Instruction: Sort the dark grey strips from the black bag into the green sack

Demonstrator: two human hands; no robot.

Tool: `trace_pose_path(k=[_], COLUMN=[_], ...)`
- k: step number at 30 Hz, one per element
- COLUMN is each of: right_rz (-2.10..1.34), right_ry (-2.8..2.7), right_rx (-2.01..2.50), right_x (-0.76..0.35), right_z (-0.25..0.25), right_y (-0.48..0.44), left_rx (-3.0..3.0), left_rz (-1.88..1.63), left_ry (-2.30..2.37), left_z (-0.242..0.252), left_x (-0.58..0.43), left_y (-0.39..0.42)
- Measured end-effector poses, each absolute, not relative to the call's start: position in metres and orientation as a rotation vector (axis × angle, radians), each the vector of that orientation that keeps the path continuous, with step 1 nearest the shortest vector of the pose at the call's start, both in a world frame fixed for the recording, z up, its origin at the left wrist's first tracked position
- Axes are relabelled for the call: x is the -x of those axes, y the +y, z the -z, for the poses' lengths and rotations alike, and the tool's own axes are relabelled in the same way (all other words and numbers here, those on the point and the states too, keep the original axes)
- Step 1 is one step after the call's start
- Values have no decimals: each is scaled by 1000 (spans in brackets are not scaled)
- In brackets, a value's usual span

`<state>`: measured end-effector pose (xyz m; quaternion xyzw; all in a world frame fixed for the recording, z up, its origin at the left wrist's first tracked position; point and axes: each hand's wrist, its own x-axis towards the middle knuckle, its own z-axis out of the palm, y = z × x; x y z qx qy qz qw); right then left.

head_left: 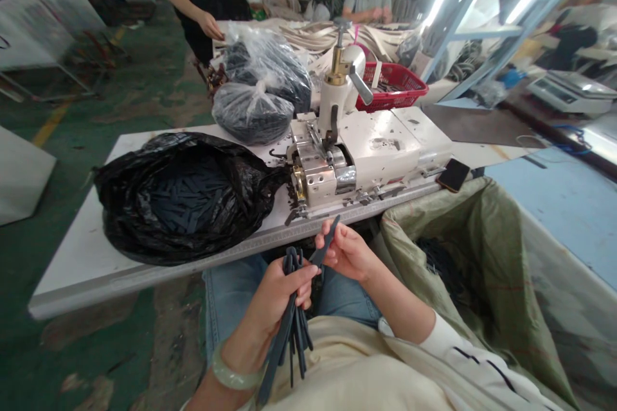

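Observation:
My left hand (284, 286) is closed around a bunch of dark blue-grey strips (294, 327), whose ends hang down below the fist and loop above it. Between the fingers of my right hand (348, 250) is a single dark strip (326, 243), slanting up with its tip free; its lower end meets my left thumb. Both hands are over my lap, just in front of the table edge. Beyond them stands a cream-coloured machine (322, 170) with a metal head. To its left, an open black plastic bag (120, 205) holds many similar strips (193, 196).
Tied clear bags (255, 112) of dark pieces sit behind the machine, near a red basket (398, 99). A phone (454, 174) lies at the table's right end. An open green woven sack (501, 237) stands at my right. Two people (193, 0) are across the table.

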<state>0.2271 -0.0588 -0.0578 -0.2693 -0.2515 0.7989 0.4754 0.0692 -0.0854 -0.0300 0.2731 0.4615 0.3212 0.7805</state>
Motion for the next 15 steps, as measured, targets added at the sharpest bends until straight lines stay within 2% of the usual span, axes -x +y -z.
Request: trace_pose_path(k=[3,9,15], right_rz=[-1950,-1546,-1513], right_ry=[-733,-732,-604], right_rx=[675,1007,1127], right_x=[-227,-241,-250], right_z=[63,44,30], right_y=[-53,5,52], left_rx=[-575,-548,-523], left_rz=[-669,-613,-636], left_ry=[998,1002,1009], left_z=[31,36,38], left_x=[-71,-72,-66], left_y=[-84,-80,-77])
